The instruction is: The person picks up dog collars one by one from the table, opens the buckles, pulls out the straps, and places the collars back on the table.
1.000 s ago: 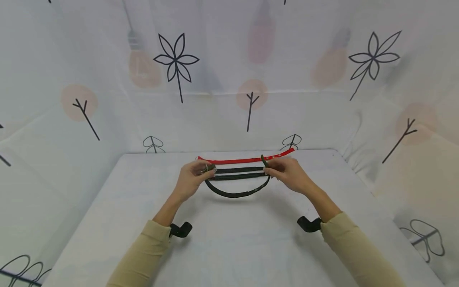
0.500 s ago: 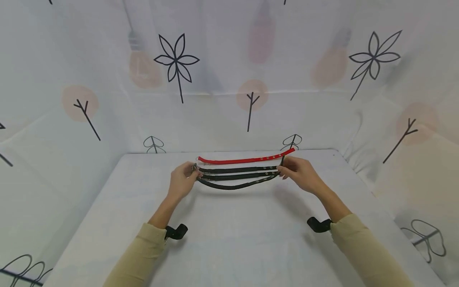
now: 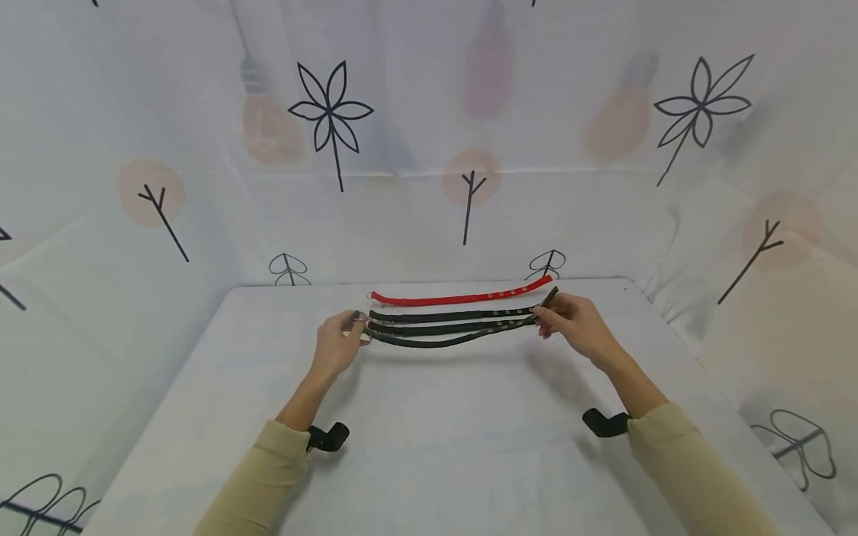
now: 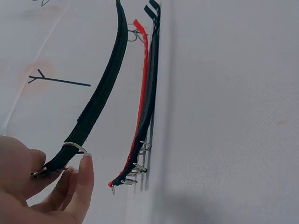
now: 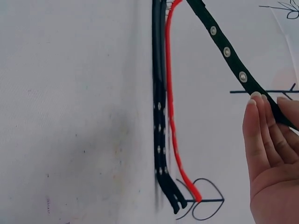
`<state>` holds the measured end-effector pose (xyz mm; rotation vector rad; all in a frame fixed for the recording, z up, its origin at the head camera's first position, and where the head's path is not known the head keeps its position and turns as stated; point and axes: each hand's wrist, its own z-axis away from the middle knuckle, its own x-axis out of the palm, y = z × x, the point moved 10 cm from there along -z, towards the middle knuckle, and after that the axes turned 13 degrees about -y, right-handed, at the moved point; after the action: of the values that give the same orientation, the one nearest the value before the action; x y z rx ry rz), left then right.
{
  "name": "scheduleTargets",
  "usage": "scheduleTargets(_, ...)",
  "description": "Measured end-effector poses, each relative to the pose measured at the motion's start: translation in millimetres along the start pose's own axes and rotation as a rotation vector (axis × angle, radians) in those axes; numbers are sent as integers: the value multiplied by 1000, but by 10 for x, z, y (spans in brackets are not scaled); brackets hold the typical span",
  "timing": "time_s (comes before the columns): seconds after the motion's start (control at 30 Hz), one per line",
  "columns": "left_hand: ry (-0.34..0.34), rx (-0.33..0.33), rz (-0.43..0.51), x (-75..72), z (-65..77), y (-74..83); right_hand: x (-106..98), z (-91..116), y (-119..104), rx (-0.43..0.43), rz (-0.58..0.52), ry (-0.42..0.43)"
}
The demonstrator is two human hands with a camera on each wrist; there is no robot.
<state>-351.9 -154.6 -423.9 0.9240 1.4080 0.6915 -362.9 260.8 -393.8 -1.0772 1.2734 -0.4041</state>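
Note:
A dark collar point(image 3: 429, 345) with metal fittings is stretched above the table between both hands. My left hand point(image 3: 337, 342) pinches its buckle end; the left wrist view shows the metal buckle point(image 4: 74, 146) by the fingertips. Its punched end is pinched in my right hand point(image 3: 578, 324), and metal eyelets point(image 5: 227, 52) run along the strap in the right wrist view. Behind it on the table lie two more dark collars point(image 3: 436, 318), side by side, and a red collar point(image 3: 442, 301) farthest back. Their buckles sit at the left and their eyelets at the right.
The white table point(image 3: 429, 447) reaches back to a printed cloth wall point(image 3: 402, 223), with cloth at both sides too. A black wrist device point(image 3: 328, 437) is worn at the left cuff, another black wrist device point(image 3: 605, 423) at the right.
My hands have moved apart, the left one leftward and the right one rightward. The held collar went from a deep sagging curve to nearly straight. The lying collars have stayed in place.

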Motion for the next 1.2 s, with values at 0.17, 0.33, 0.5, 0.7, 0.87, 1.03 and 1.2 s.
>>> scheduleTargets(0.17,17,-55,-26,-29,8,-52,-48,31,61,26,-49,26)
scheduleTargets(0.33,-38,-94,60,10,-2,-119,-95,72,131,65,-126,77)
scheduleTargets(0.5,-93,-135,216,69,-1,-202,-144,101,256,122,-193,130)
scheduleTargets(0.7,-172,-162,451,161,-6,-285,-155,151,411,196,-290,168)
scheduleTargets(0.87,-210,-180,553,207,-15,-340,-152,148,526,209,-353,188)
scheduleTargets(1.03,-213,-230,534,243,-15,-450,-103,129,629,219,-405,186)
scheduleTargets(1.2,-237,-259,418,277,-11,-518,-16,133,657,267,-397,152)
